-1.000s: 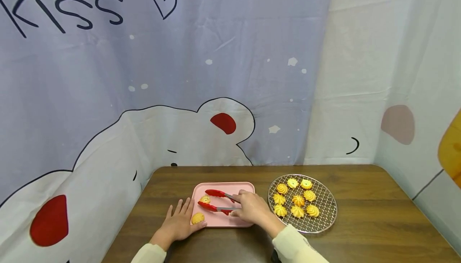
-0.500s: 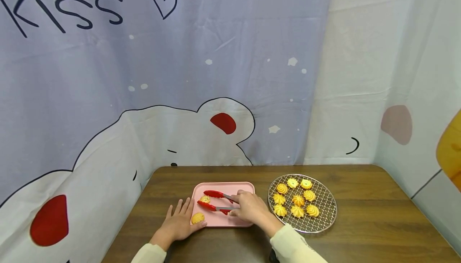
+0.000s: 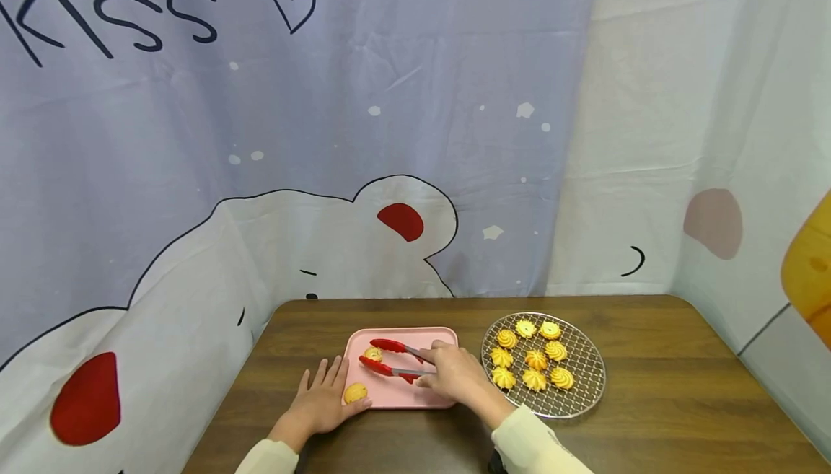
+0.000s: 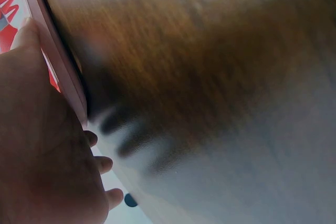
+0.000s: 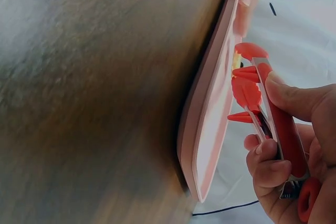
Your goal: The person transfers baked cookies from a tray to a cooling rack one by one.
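Observation:
My right hand [image 3: 457, 376] grips a pair of red-tipped tongs [image 3: 404, 371], thumb on one arm and fingers on the other, as the right wrist view shows. The spread tips reach over the left part of a pink tray [image 3: 425, 398]. Between them lies a piped yellow cookie [image 3: 373, 353]; whether both tips touch it I cannot tell. A second, smooth-looking cookie [image 3: 355, 392] sits in the tray's front left corner. My left hand [image 3: 319, 400] lies with straight, spread fingers at the tray's left edge, its thumb [image 4: 27, 34] by the front rim.
Right of the tray stands a round wire mesh rack [image 3: 589, 380] bearing several piped yellow cookies [image 3: 535, 360]. Both rest on a brown wooden table [image 3: 675, 387]. A printed curtain [image 3: 493, 135] hangs behind the table's far edge.
The tong tips have shifted slightly toward the back of the tray, and the piped cookie between them sits a little further back and right. My left hand has stayed in place.

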The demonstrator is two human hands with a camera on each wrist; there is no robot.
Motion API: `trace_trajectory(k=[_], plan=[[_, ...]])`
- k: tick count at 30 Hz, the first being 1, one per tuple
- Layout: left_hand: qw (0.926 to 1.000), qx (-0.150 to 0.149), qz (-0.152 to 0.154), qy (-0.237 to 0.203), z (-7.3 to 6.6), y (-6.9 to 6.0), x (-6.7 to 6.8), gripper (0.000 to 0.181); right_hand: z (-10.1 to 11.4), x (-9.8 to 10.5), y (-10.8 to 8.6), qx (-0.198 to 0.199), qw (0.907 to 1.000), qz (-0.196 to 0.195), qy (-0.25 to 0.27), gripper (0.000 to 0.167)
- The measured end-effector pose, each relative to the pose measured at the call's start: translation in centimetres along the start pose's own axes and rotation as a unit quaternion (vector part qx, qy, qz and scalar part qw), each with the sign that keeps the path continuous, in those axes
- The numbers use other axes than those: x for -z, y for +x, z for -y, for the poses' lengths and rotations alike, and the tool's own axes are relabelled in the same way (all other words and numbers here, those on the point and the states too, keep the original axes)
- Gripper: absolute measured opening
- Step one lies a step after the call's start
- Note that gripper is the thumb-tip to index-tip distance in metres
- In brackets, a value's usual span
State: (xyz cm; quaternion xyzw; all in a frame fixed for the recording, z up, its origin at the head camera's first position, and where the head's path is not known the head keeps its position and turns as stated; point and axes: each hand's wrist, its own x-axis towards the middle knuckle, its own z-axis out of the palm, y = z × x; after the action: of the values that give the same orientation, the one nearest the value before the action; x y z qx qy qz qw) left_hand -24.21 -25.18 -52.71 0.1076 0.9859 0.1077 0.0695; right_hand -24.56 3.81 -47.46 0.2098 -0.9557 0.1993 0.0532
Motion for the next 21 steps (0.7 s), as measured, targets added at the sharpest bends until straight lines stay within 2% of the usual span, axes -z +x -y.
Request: trace_trajectory(k=[9, 21], plan=[[0.9997, 0.015, 0.017, 0.007, -0.3, -0.2, 0.6, 0.112, -0.3, 0.9, -1.2, 0.01, 0.9996, -0.026, -0.001, 0.051], [0.9998, 0.013, 0.012, 0.007, -0.6, -0.4, 0.9, 0.108, -0.7, 2.2, -3.0, 0.007, 0.9989, -0.047, 0.005, 0.052]])
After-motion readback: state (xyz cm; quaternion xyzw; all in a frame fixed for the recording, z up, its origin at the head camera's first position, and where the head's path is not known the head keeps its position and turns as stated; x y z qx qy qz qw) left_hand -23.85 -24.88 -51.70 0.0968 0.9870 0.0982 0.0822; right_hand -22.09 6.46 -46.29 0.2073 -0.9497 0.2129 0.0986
